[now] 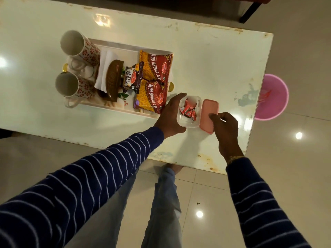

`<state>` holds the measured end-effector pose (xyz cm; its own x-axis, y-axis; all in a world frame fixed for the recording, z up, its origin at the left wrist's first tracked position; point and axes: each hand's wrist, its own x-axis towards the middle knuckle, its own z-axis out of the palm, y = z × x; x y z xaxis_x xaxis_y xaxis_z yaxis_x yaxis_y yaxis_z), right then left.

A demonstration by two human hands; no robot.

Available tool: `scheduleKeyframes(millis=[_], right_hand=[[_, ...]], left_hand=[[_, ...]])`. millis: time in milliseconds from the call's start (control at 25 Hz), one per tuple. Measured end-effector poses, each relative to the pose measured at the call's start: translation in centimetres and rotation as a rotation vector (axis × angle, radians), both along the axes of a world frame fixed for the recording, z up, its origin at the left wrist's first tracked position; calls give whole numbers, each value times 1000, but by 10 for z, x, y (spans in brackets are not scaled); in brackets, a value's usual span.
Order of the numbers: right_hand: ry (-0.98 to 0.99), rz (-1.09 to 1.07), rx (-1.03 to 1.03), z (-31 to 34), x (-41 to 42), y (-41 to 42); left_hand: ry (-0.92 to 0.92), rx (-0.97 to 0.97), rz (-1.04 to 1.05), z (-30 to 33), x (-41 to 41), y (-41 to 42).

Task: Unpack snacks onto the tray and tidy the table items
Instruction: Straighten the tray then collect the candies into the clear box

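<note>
A white tray (pixel 125 46) on the table holds two Aloo Bhujia Sev packets (pixel 155 66), a Salted Peanuts packet (pixel 132 77), two patterned mugs (pixel 77 44), white napkins (pixel 105 58) and a brown woven holder (pixel 113 78). Just right of the tray stands a clear plastic box (pixel 196 104) with several small red sachets (pixel 189 111) inside. My left hand (pixel 170 116) grips the box by its left side. A pink lid (pixel 207 111) lies beside the box on the right, and my right hand (pixel 225 127) holds its near right edge with the fingertips.
The white table (pixel 215 68) is worn and rust-stained along its edges. A pink bin (pixel 274 97) stands on the tiled floor past the table's right end. A dark chair leg (pixel 250 11) shows at top right. My legs are below the near table edge.
</note>
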<state>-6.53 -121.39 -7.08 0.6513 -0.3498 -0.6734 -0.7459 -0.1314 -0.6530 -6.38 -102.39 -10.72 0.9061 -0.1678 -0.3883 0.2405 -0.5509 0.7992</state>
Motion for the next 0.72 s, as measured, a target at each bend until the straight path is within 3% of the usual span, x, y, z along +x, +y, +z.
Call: scheduleKeyframes(millis=[160,360,480,600,720], right_hand=[[-162,130,86,22,-14,28],[-382,377,-240,24,-13,46],[-355,483,-372,25,-15,57],[-378,417,-399,29,-17,61],[-332,205,-207,37,-15,53]], left_hand=[[8,-51,-64,13,-1,-8],[-44,-113,-100,28,3,-9],[-99,-166,-99,35,3,-10],[-131,-205,-104,43,1,-9],[-156,-208,-132,49,-3,-7]])
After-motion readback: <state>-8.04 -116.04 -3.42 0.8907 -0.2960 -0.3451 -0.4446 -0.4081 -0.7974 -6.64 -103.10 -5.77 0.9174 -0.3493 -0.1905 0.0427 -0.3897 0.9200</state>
